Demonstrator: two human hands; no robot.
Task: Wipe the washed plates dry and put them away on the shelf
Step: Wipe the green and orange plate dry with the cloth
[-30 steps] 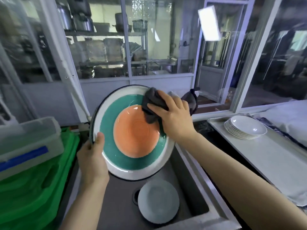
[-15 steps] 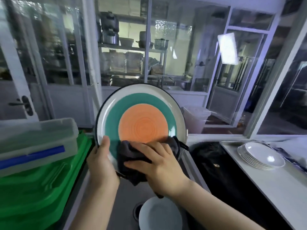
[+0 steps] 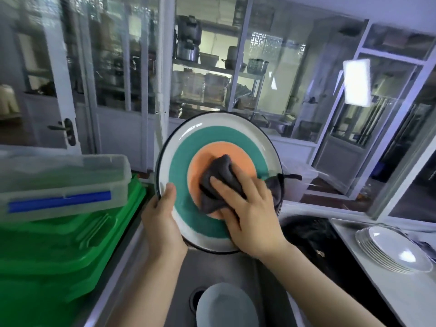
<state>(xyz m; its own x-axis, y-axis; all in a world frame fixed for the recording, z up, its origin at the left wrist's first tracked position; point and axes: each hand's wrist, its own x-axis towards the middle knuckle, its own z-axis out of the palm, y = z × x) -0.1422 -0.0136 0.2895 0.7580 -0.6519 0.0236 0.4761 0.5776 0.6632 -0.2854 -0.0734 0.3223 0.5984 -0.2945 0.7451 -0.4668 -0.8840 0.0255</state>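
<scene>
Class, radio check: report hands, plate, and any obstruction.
Left hand grips plate rim; right hand presses grey cloth on its centre. Plate upright over sink. Nothing in the way.

cloth (image 3: 218, 182) moved up to plate (image 3: 186, 147) ctr
</scene>
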